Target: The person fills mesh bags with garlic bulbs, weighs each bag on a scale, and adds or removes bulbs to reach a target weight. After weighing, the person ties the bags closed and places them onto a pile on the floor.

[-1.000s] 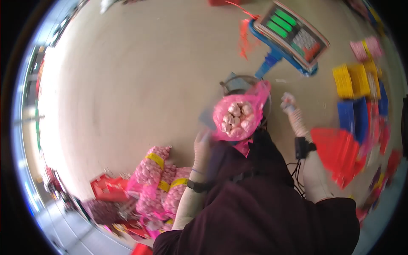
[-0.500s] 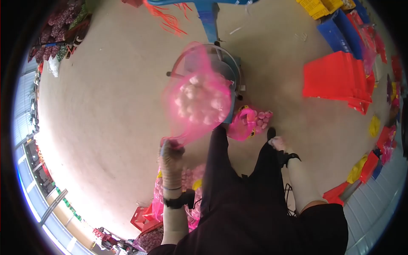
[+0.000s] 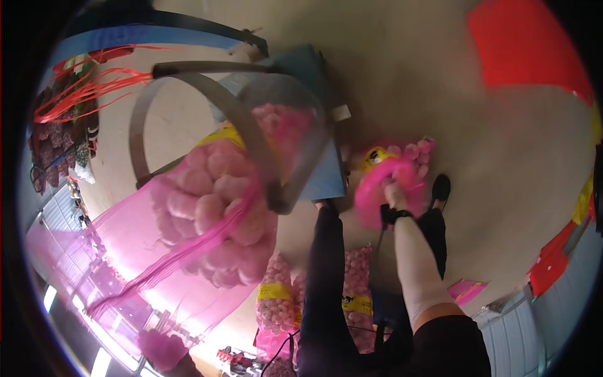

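A large pink mesh bag of garlic-like bulbs (image 3: pixel 217 210), with a yellow band, hangs tilted close to the camera. Its loose mesh spreads to the lower left, where my left hand (image 3: pixel 164 349) shows pink through it, closed on the netting. Behind the bag are a curved grey metal hoop (image 3: pixel 235 119) and a blue stand (image 3: pixel 326 173). My right hand (image 3: pixel 394 196) reaches down to a smaller pink mesh bag of bulbs (image 3: pixel 411 163) on the floor; mesh and blur hide its fingers.
Several filled mesh bags (image 3: pixel 275 301) stand by my legs. Red strands (image 3: pixel 94 91) hang at the upper left near a blue beam (image 3: pixel 151 39). A red container (image 3: pixel 527 47) is at the upper right. More filled sacks (image 3: pixel 56 141) lie far left.
The large bag has come closer and lower left with my left hand. My right hand has moved from beside my leg to the smaller bag. The view has shifted toward the stand.
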The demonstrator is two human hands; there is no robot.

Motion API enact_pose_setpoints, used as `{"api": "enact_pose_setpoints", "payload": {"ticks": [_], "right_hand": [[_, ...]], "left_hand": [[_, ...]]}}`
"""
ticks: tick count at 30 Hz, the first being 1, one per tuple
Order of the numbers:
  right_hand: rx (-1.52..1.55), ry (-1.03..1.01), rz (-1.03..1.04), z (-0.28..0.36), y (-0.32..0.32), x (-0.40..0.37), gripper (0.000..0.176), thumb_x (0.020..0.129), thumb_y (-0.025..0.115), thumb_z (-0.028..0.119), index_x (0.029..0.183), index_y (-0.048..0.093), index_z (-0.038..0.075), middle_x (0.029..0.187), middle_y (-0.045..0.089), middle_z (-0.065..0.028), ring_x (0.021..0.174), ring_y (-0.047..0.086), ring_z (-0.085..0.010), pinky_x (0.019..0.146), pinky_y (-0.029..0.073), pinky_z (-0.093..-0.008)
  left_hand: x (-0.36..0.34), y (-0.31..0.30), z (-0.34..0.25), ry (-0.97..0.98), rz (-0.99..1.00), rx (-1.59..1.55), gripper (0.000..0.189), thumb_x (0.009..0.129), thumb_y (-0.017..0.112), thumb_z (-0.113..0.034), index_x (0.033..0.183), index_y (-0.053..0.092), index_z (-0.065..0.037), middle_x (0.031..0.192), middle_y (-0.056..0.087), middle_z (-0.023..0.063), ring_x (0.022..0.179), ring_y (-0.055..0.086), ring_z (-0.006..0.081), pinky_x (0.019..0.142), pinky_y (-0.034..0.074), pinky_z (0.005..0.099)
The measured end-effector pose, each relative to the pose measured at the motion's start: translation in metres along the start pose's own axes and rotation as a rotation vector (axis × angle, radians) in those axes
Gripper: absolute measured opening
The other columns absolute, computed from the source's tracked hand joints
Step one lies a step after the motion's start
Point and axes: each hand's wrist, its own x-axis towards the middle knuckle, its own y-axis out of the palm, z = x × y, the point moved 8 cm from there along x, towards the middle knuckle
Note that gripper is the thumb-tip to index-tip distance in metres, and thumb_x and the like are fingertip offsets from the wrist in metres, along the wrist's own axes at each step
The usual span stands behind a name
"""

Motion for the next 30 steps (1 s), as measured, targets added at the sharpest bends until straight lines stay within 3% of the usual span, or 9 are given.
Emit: {"api": "enact_pose_setpoints", "payload": {"ticks": [1, 3, 4, 6, 7, 10, 13, 24, 30], "right_hand": [[0.473, 0.826, 0.039, -0.073, -0.009, -0.015, 0.020, 0.086, 0.040, 0.015, 0.099, 0.053, 0.006, 0.093, 0.057, -0.0095, 0.086, 0.054, -0.0160, 0.075, 0.044, -0.0295], [-0.851, 0.090, 0.007, -0.088, -0.033, -0.001, 0.029, 0.088, 0.039, 0.017, 0.111, 0.053, 0.005, 0.102, 0.059, -0.0074, 0.091, 0.057, -0.0171, 0.075, 0.047, -0.0325], [-0.864, 0.089, 0.010, -0.093, -0.043, 0.001, 0.029, 0.088, 0.039, 0.017, 0.111, 0.053, 0.005, 0.102, 0.059, -0.0074, 0.091, 0.057, -0.0171, 0.075, 0.047, -0.0325], [-0.802, 0.117, 0.793, -0.103, -0.038, 0.002, 0.027, 0.087, 0.042, 0.017, 0.107, 0.056, 0.007, 0.105, 0.058, -0.0106, 0.098, 0.056, -0.0212, 0.081, 0.045, -0.0332], [-0.807, 0.120, 0.789, -0.085, -0.056, 0.021, 0.027, 0.087, 0.042, 0.017, 0.107, 0.056, 0.007, 0.105, 0.058, -0.0106, 0.098, 0.056, -0.0212, 0.081, 0.045, -0.0332], [-0.033, 0.754, 0.630, -0.046, -0.078, 0.056, 0.036, 0.086, 0.047, 0.029, 0.117, 0.051, 0.012, 0.110, 0.057, -0.0129, 0.102, 0.053, -0.0271, 0.089, 0.041, -0.0362], [-0.138, 0.636, 0.370, -0.033, -0.054, 0.061, 0.041, 0.085, 0.047, 0.035, 0.119, 0.049, 0.012, 0.112, 0.056, -0.0140, 0.104, 0.052, -0.0308, 0.090, 0.040, -0.0373], [-0.016, 0.629, 0.402, -0.046, -0.053, 0.042, 0.041, 0.086, 0.046, 0.036, 0.118, 0.049, 0.011, 0.110, 0.057, -0.0134, 0.102, 0.053, -0.0309, 0.088, 0.041, -0.0378], [0.048, 0.573, 0.399, -0.010, -0.054, 0.023, 0.041, 0.086, 0.045, 0.036, 0.117, 0.049, 0.010, 0.109, 0.058, -0.0130, 0.100, 0.054, -0.0309, 0.087, 0.042, -0.0381]], "left_hand": [[0.014, -0.032, 0.001, 0.157, 0.014, 0.461, 0.030, 0.083, 0.051, -0.007, 0.112, 0.047, 0.000, 0.094, 0.055, 0.0084, 0.079, 0.054, 0.0159, 0.062, 0.048, 0.0274], [0.026, -0.047, 0.011, 0.487, 0.053, 1.347, 0.036, 0.082, 0.053, -0.009, 0.117, 0.046, -0.003, 0.100, 0.056, 0.0100, 0.082, 0.056, 0.0165, 0.061, 0.051, 0.0261], [0.029, -0.042, 0.023, 0.484, 0.063, 1.338, 0.036, 0.082, 0.053, -0.009, 0.117, 0.046, -0.003, 0.100, 0.056, 0.0100, 0.082, 0.056, 0.0165, 0.061, 0.051, 0.0261], [0.026, -0.027, 0.039, 0.469, 0.089, 1.301, 0.036, 0.082, 0.053, -0.008, 0.117, 0.046, -0.003, 0.100, 0.056, 0.0099, 0.082, 0.056, 0.0165, 0.061, 0.051, 0.0262], [0.026, -0.021, 0.046, 0.465, 0.096, 1.286, 0.036, 0.082, 0.053, -0.008, 0.117, 0.046, -0.003, 0.100, 0.056, 0.0098, 0.081, 0.056, 0.0165, 0.061, 0.051, 0.0263], [0.028, -0.006, 0.058, 0.465, 0.097, 1.264, 0.036, 0.082, 0.053, -0.008, 0.117, 0.046, -0.002, 0.099, 0.056, 0.0097, 0.081, 0.056, 0.0164, 0.062, 0.050, 0.0266], [0.040, 0.010, 0.065, 0.497, 0.105, 1.256, 0.036, 0.082, 0.053, -0.008, 0.116, 0.045, -0.002, 0.099, 0.056, 0.0095, 0.080, 0.055, 0.0164, 0.062, 0.050, 0.0268], [0.058, 0.038, 0.096, 0.481, 0.232, 1.171, 0.035, 0.082, 0.052, -0.007, 0.115, 0.044, -0.001, 0.097, 0.055, 0.0089, 0.078, 0.054, 0.0162, 0.063, 0.049, 0.0277], [0.060, 0.046, 0.110, 0.452, 0.257, 1.101, 0.034, 0.082, 0.052, -0.006, 0.114, 0.044, -0.001, 0.096, 0.054, 0.0086, 0.077, 0.054, 0.0161, 0.064, 0.049, 0.0282]]}}
